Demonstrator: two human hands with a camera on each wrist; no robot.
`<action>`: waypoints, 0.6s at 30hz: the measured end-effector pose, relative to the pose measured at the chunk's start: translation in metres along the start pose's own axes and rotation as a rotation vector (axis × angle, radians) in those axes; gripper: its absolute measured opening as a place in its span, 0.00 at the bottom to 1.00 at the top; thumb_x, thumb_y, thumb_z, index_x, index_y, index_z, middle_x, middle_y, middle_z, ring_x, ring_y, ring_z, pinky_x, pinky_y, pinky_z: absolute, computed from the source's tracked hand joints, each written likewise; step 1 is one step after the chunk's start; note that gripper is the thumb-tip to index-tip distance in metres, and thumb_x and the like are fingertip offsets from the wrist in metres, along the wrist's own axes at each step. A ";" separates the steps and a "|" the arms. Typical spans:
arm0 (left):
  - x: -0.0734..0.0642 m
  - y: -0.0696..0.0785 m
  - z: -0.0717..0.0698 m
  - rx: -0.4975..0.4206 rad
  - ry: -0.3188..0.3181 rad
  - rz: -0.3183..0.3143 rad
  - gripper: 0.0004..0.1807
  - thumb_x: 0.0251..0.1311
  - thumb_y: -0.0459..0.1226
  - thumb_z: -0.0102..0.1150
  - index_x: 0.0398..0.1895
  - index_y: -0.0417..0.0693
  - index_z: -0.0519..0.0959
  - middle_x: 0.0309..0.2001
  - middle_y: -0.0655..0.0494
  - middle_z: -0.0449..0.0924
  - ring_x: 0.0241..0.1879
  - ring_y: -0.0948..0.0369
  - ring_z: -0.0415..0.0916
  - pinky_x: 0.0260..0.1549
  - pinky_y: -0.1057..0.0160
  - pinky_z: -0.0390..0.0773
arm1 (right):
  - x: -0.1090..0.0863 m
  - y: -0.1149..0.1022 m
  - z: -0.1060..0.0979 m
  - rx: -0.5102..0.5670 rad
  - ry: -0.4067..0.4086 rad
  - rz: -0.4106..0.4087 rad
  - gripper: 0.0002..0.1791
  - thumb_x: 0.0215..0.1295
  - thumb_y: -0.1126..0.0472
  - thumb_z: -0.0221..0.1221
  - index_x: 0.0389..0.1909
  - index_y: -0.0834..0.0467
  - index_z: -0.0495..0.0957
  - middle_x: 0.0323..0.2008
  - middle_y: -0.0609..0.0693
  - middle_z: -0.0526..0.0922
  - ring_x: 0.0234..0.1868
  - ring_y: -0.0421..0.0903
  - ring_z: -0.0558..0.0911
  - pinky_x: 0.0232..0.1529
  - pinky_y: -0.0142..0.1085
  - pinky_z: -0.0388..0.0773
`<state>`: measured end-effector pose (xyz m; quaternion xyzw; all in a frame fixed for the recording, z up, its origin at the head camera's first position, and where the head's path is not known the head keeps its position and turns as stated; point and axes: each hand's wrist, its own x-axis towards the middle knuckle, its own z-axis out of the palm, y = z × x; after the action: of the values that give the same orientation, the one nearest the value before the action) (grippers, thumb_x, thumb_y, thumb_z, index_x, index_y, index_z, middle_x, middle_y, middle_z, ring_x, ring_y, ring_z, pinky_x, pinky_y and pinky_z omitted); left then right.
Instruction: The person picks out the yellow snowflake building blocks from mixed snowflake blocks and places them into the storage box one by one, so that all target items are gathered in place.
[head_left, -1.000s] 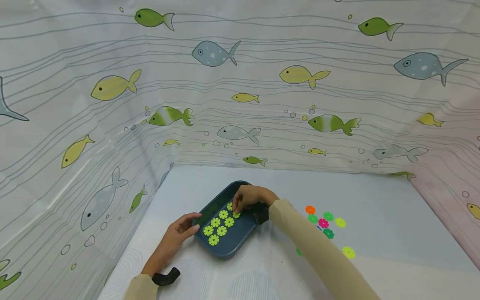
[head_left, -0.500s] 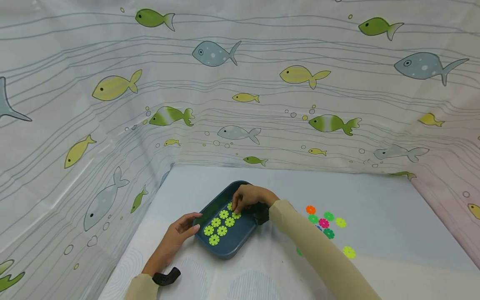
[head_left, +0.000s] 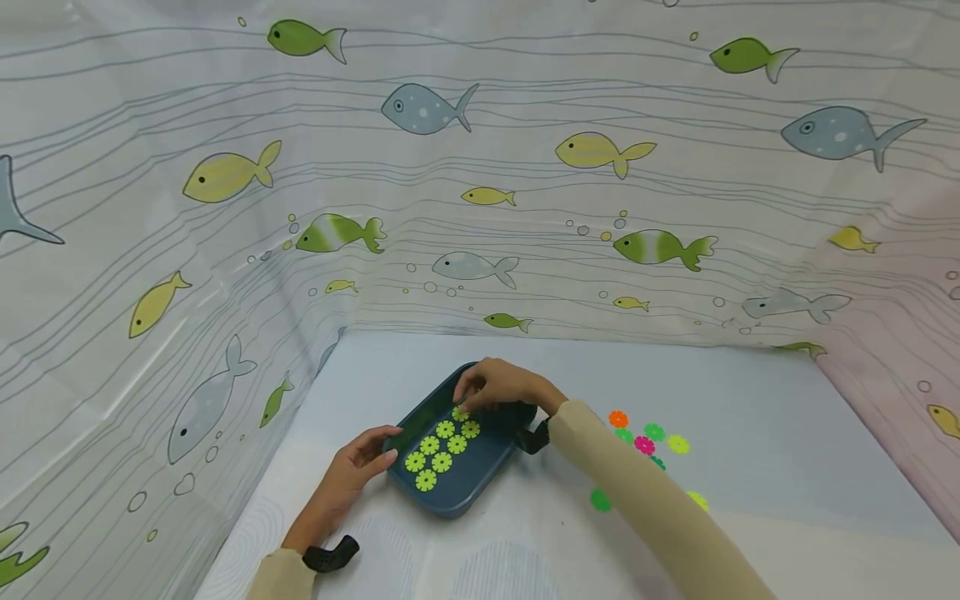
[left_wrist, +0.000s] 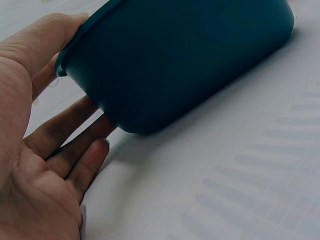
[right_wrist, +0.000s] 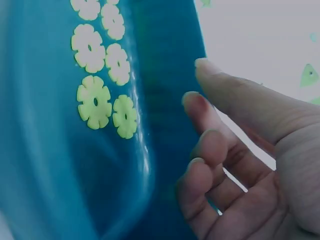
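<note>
A dark blue-green tray [head_left: 483,471] stands at an angle on the table. Inside it, yellow-green notched plastic discs [head_left: 426,480] lie in two neat rows; the right wrist view shows these discs [right_wrist: 95,102] flat on the bottom. My left hand [head_left: 352,471] holds the tray's near left corner, thumb at the rim and fingers along the outer wall, as the left wrist view shows the tray [left_wrist: 185,60]. My right hand [head_left: 506,383] hovers over the far part of the tray, fingertips above the farthest discs. Its fingers are loosely bent and apart, with nothing between them.
Right of the tray, loose discs lie on the table: an orange disc [head_left: 618,418], a pink disc [head_left: 644,446], a green disc [head_left: 602,500] and several others, partly behind my right sleeve [head_left: 645,492]. A fish-patterned curtain [head_left: 480,233] encloses the back and sides.
My right hand has lifted slightly off a disc in the right-hand row and shifted a little, so that disc now shows whole. The left hand and the tray stay put.
</note>
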<state>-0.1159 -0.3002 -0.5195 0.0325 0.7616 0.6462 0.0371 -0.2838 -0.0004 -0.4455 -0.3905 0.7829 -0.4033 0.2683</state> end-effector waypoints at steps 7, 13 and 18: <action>0.000 -0.001 -0.001 0.025 -0.006 0.028 0.25 0.71 0.39 0.63 0.69 0.46 0.74 0.72 0.49 0.69 0.70 0.72 0.62 0.62 0.76 0.66 | -0.024 0.001 -0.006 0.057 0.032 -0.063 0.13 0.70 0.58 0.67 0.51 0.60 0.84 0.40 0.61 0.87 0.25 0.44 0.72 0.33 0.58 0.74; -0.001 0.002 0.000 0.024 0.001 0.000 0.25 0.71 0.40 0.64 0.69 0.48 0.74 0.71 0.51 0.70 0.71 0.71 0.62 0.61 0.75 0.67 | -0.046 0.003 -0.013 0.064 0.093 -0.071 0.08 0.70 0.56 0.67 0.47 0.51 0.86 0.38 0.58 0.86 0.27 0.47 0.75 0.31 0.47 0.77; -0.001 0.003 0.001 0.036 0.007 -0.019 0.26 0.70 0.42 0.64 0.69 0.49 0.74 0.72 0.51 0.69 0.73 0.61 0.60 0.60 0.75 0.68 | -0.065 0.006 -0.018 0.067 0.132 -0.053 0.10 0.71 0.54 0.67 0.48 0.54 0.85 0.38 0.54 0.86 0.31 0.51 0.77 0.31 0.39 0.78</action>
<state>-0.1147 -0.2991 -0.5170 0.0237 0.7734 0.6322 0.0397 -0.2633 0.0626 -0.4341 -0.3744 0.7743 -0.4610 0.2185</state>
